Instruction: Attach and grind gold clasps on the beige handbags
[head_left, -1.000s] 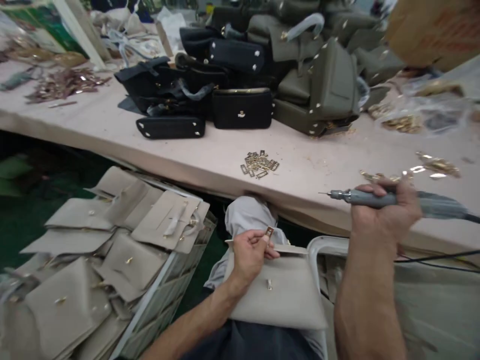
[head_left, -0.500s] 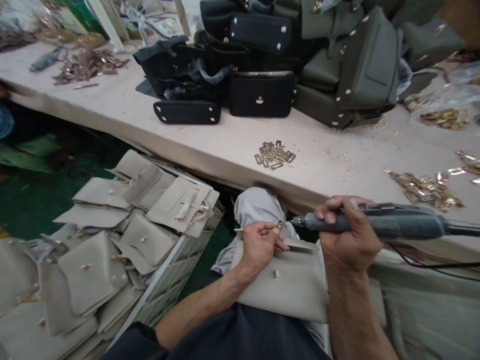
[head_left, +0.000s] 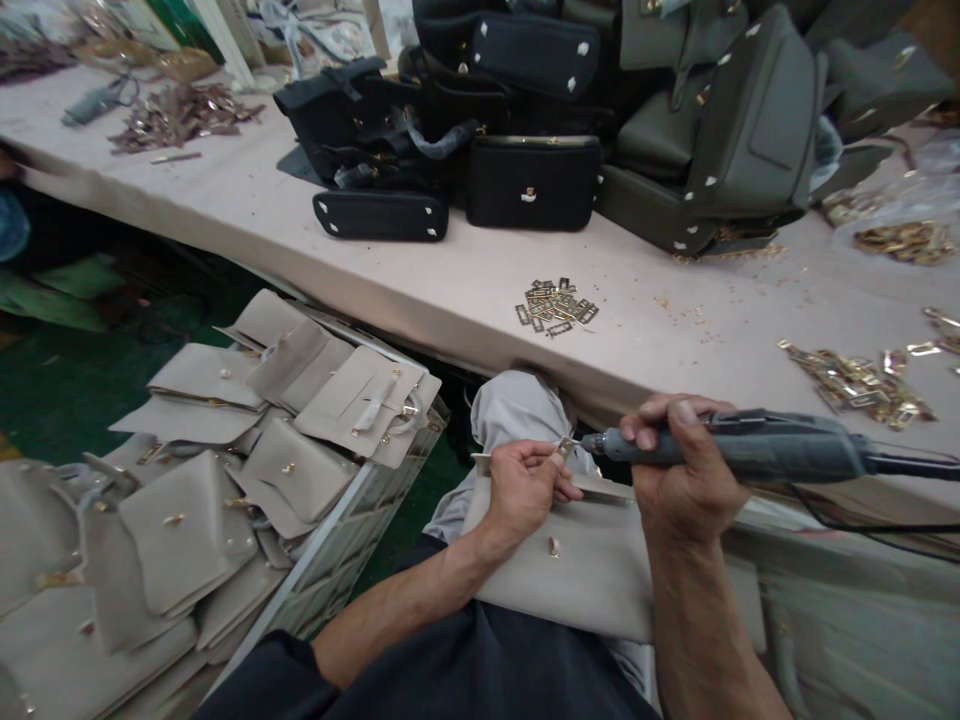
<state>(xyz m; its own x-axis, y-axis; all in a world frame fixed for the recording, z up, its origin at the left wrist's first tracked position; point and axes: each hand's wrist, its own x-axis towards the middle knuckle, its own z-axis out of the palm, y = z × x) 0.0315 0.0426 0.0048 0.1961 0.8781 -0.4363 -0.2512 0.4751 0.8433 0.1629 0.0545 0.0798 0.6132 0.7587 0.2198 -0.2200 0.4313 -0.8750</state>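
A beige handbag [head_left: 592, 590] lies across the lap with a small metal clasp on its front. At its upper edge my left hand [head_left: 523, 487] is closed, pinching a small gold metal plate [head_left: 565, 447] between thumb and fingers. My right hand [head_left: 690, 465] wraps round a grey electric screwdriver [head_left: 780, 447], held almost level and pointing left. Its thin bit meets or nearly meets the plate; exact contact is too small to tell.
Beige handbags [head_left: 187, 520] fill a crate [head_left: 375, 520] at left. On the table [head_left: 420, 300] stand black handbags [head_left: 532, 185] and dark green handbags [head_left: 750, 130]. Gold frame pieces [head_left: 556, 307] and more gold fittings [head_left: 862, 383] lie in piles. A cord [head_left: 911, 462] trails right from the screwdriver.
The screwdriver and my right hand have shifted slightly left, toward the plate. My left hand keeps its pinch. The whole view has moved a little.
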